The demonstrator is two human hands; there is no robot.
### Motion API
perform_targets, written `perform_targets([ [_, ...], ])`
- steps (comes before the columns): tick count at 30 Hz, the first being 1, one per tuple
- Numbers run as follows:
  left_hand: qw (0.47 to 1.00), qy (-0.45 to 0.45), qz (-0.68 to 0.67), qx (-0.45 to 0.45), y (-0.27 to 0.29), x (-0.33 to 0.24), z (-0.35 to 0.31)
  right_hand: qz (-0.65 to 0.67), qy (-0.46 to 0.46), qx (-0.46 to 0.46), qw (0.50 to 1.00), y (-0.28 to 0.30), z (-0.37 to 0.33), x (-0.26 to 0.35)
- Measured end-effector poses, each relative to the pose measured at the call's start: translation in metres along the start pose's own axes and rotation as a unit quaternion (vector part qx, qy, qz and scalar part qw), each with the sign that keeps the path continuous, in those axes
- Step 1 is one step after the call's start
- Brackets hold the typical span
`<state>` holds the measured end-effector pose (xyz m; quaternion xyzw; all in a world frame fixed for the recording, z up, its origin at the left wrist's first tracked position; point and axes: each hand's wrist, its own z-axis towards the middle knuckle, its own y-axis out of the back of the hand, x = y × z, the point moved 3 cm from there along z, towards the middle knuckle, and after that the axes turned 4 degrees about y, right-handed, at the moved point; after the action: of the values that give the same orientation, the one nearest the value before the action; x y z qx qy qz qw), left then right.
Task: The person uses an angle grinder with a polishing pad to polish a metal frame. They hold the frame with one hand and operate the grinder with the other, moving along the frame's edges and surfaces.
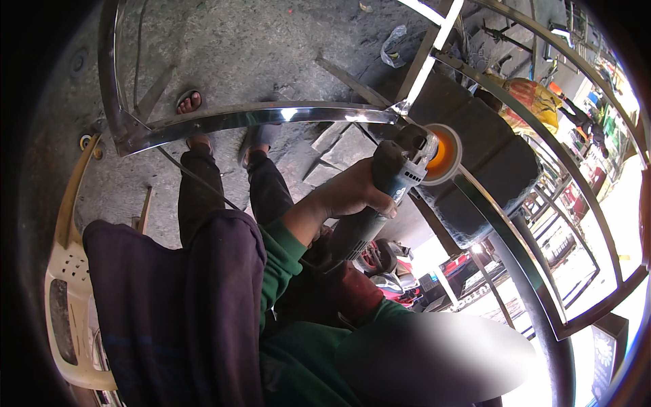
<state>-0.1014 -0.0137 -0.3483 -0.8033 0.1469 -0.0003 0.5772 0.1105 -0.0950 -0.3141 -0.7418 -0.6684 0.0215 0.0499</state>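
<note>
My left hand [349,191] is closed around the dark body of an angle grinder [359,227], with its thumb across the front. The grinder's disc [442,157], orange in the middle with a pale rim, is beside a bar of a shiny metal frame [325,113]. Whether it touches the bar cannot be made out. The frame has curved bars running across the far side and down the right. My right forearm [356,290] comes in from a green sleeve and goes behind the grinder. My right hand [321,239] is mostly hidden there, its fingers unclear.
A large dark block-like object [475,176] stands under the frame, with a yellow and red sack [532,102] beyond. At left is a beige plastic chair [61,271]. Dark purple cloth [169,292] fills the lower left. A cable [196,178] trails past two sandalled feet.
</note>
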Motion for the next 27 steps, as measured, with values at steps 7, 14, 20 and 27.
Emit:
perform_targets([
  [7,1.000,-0.002,0.027,0.000,0.005,-0.006,0.000,-0.003,0.002,-0.004,1.000,-0.004,-0.001,-0.001],
  [14,0.999,0.008,0.018,0.037,-0.010,-0.002,-0.010,-0.001,-0.001,-0.007,1.000,-0.008,-0.004,-0.001],
  [20,0.999,0.014,0.040,0.008,0.011,-0.007,0.002,-0.003,0.001,-0.012,1.000,-0.009,-0.002,-0.002],
  [27,0.998,0.008,0.065,0.021,-0.012,-0.011,-0.009,-0.004,-0.002,-0.015,1.000,-0.013,-0.004,-0.004],
])
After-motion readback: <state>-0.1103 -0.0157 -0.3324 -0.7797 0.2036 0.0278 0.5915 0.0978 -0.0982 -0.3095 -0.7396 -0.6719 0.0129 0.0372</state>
